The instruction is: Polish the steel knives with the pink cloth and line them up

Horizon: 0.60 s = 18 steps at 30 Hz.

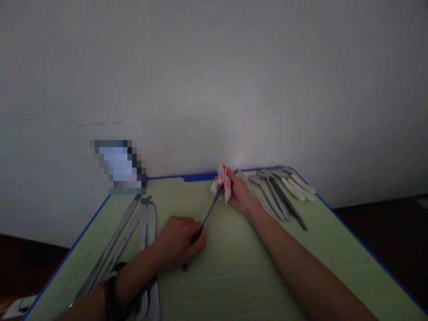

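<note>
My left hand (180, 240) is closed round the dark handle of a slim piece of metal cutlery (210, 214), which slants up and away over the table. Its far end is hidden in a crumpled pink and white cloth (223, 183), so its kind does not show. That cloth is gripped in my right hand (239, 192), bunched about the cutlery's tip. Just right of my right hand lies a row of cutlery, among it a metal spoon (267, 191) and white-handled pieces (292, 187). Several long metal utensils (122, 229) lie left of and partly beneath my left forearm.
The light green table (240, 276) has a blue edge and stands against a grey wall (214, 89). At its far left corner a pixelated screen-like device (117, 167) leans upright. Dark floor (377, 227) shows on the right side.
</note>
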Each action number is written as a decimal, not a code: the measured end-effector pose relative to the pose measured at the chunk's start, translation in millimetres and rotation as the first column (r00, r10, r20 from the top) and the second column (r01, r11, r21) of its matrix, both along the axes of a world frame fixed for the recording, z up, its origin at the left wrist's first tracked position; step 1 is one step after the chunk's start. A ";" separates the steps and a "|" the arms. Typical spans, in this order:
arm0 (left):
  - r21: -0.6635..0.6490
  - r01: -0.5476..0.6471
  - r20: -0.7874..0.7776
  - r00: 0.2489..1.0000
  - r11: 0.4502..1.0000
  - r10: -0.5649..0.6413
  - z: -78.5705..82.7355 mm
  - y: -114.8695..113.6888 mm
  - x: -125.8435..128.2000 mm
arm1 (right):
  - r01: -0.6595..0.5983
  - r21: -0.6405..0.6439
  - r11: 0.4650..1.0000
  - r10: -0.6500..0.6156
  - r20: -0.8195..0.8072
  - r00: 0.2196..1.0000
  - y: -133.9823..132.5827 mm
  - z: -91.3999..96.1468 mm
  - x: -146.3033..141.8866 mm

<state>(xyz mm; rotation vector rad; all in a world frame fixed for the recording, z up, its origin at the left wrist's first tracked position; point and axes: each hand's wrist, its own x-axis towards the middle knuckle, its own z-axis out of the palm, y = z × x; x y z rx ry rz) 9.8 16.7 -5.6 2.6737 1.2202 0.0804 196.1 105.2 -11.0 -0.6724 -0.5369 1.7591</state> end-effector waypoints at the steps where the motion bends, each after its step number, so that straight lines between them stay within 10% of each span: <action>1: 0.001 0.002 0.006 1.000 1.000 -0.002 -0.6 0.3 -0.4 | -0.005 0.011 1.000 0.005 0.005 1.000 -1.1 -0.3 -0.4; 18: -0.040 -0.022 0.097 0.995 0.999 0.026 1.0 2.5 -1.3 | -0.234 0.201 0.951 0.201 0.173 0.964 -12.3 -1.5 1.4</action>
